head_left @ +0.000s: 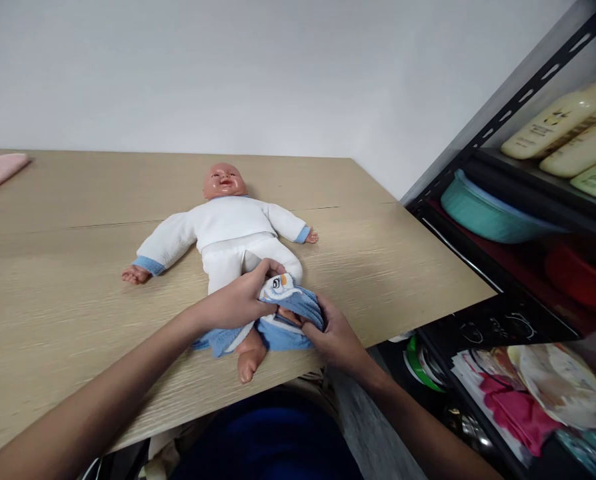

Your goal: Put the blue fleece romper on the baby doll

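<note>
A baby doll (233, 223) lies on its back on the wooden table, its head away from me, in a white top with blue cuffs and white bottoms. Around its lower legs is a blue terry baby garment (305, 303) with white trim and an embroidered face. My left hand (253, 293) pinches the upper edge of this garment beside the embroidery. On the other side, my right hand (333, 333) grips the same garment. Between the hands, part of the doll's leg or foot shows inside the opening. The doll's other foot (251, 357) sticks out bare near the table edge.
A pink cloth (1, 172) lies at the table's far left. On the right, a black metal shelf (508, 87) holds lotion-like bottles (558, 123), a teal basin (493, 210) and a red container (583, 277). Lower down are bagged items and a pink cloth (518, 413).
</note>
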The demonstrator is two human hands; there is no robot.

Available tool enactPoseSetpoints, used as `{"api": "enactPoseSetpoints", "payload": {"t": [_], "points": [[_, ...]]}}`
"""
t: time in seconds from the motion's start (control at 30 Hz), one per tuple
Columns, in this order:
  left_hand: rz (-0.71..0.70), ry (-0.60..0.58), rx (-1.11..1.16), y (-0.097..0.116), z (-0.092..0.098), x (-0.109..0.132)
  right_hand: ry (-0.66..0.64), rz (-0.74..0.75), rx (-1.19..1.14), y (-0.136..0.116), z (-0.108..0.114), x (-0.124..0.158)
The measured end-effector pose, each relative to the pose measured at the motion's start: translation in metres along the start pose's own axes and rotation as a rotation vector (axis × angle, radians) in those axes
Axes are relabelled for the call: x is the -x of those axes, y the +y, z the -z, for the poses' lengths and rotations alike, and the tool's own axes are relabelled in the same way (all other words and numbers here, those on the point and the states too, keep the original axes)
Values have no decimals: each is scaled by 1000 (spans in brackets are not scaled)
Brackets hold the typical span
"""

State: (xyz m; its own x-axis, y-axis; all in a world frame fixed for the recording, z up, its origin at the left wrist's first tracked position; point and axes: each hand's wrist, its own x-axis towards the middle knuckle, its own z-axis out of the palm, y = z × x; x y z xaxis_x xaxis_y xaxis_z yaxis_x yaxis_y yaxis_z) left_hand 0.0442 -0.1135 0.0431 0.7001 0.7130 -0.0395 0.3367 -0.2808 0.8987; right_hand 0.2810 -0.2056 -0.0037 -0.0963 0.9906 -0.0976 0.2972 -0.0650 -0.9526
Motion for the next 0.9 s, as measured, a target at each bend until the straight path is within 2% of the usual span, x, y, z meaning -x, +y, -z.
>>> {"api": "enactPoseSetpoints", "payload": {"t": [0.13, 0.23, 0.3, 0.4, 0.47, 0.5, 0.63, 0.7, 0.8, 0.9], "points": [[8, -5, 139, 0, 5, 4, -59, 63, -121, 8, -8, 1], [-7, -11, 173, 1, 9, 7, -32, 118, -142, 10, -7, -1], [-7, -29, 137, 1, 11, 8, 32, 192, -48, 8, -2, -5], [-10, -46, 91, 0, 15, 10, 117, 398, 138, 0, 15, -16], [-21, -60, 103, 0, 18, 11, 25, 464, 108, -5, 27, -26], [-20, -69, 112, 0, 19, 12, -57, 443, 50, -6, 32, -32], [34, -91, 86, 1, 24, 12, -361, 153, -177, -5, 47, -61], [32, -105, 84, 2, 25, 11, -469, 68, -214, -3, 52, -77], [4, -86, 68, 4, 23, 9, -617, 68, -228, -7, 59, -98], [17, -20, -13, 11, 19, 15, -700, 157, -165, -15, 65, -110]]}}
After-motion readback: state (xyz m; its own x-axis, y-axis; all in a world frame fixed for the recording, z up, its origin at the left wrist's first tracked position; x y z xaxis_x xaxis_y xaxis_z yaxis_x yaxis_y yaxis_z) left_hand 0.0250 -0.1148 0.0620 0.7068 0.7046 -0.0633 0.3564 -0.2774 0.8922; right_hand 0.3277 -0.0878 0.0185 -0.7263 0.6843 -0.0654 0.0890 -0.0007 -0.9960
